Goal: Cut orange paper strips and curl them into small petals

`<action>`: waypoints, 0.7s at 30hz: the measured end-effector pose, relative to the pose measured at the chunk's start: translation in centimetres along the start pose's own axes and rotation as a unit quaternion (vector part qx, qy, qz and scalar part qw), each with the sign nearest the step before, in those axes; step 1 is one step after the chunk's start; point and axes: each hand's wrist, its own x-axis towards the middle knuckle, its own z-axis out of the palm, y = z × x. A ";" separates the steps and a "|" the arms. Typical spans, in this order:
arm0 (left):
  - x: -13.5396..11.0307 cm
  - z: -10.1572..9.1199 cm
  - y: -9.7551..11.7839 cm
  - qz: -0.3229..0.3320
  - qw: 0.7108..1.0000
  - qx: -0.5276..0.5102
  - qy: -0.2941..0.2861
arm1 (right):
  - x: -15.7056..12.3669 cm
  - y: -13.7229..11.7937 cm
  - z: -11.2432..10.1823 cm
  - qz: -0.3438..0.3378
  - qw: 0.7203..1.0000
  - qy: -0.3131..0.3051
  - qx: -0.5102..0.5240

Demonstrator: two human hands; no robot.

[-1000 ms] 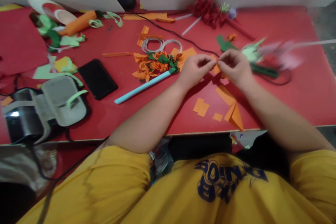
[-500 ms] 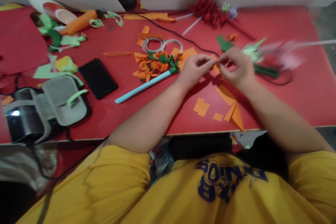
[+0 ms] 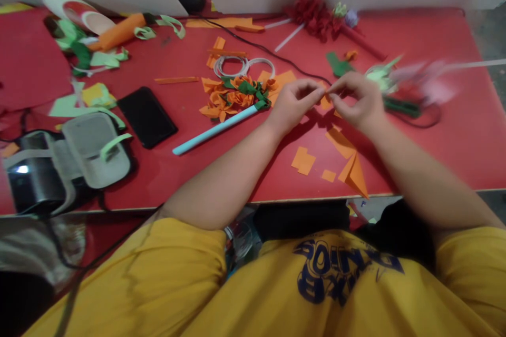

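My left hand (image 3: 294,103) and my right hand (image 3: 358,100) meet fingertip to fingertip over the red table (image 3: 177,168). Both pinch a small orange paper piece (image 3: 326,100) between thumb and fingers; most of it is hidden by the fingers. Just left of my left hand lies an orange paper flower with green leaves (image 3: 235,93) on a light blue stick (image 3: 213,131). Orange paper scraps (image 3: 303,160) and a folded orange triangle (image 3: 356,176) lie below my hands near the table's front edge.
A black phone (image 3: 147,117) and an open grey pouch (image 3: 93,150) lie at the left. A black cable (image 3: 276,58) crosses the table. Red paper flowers (image 3: 314,10) lie at the back, a pink and green flower (image 3: 403,81) at the right, green and orange craft pieces (image 3: 106,42) at the far left.
My right hand has shifted its fingers slightly on the orange piece; both hands stay in the same spot. Nothing else has moved.
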 end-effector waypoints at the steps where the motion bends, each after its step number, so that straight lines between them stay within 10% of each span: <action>1: 0.0 0.0 0.0 0.003 1.000 0.001 0.000 | 0.0 0.1 0.1 0.013 1.000 0.005 0.012; 21: 0.1 -0.3 -0.1 0.030 0.998 0.052 0.000 | 0.3 1.3 0.6 0.144 0.971 -0.031 0.190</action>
